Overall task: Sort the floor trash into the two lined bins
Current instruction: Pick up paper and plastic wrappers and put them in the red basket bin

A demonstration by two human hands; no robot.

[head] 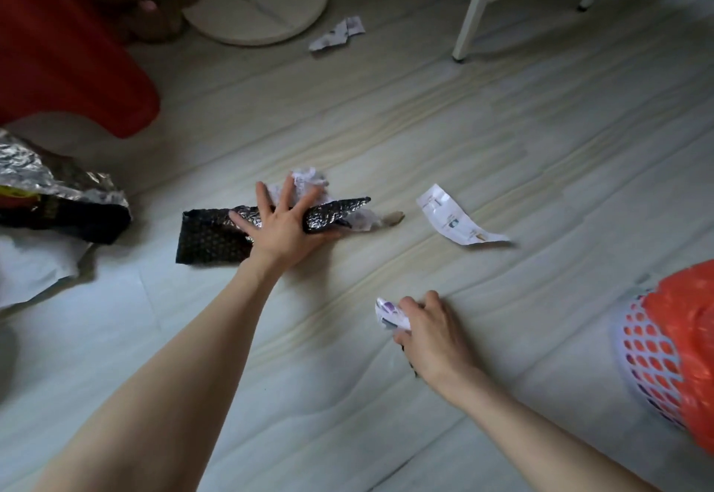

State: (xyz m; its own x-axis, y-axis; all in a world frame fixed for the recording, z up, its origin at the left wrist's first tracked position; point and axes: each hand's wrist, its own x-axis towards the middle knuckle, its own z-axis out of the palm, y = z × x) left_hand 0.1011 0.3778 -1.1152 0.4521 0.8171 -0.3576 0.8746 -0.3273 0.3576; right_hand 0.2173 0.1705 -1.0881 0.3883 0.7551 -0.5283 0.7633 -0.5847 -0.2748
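Observation:
My left hand lies with spread fingers on a black patterned wrapper on the floor, its thumb hooked under the wrapper's silvery end. A crumpled white paper sits just beyond its fingertips. My right hand grips a small crumpled white and purple paper scrap close to the floor. A flat white printed slip lies to the right of the wrapper. Another torn paper lies far back. A white mesh bin with an orange liner stands at the right edge.
A red object fills the upper left. A foil bag and a white sheet lie at the left edge. A round white base and white chair legs stand at the back.

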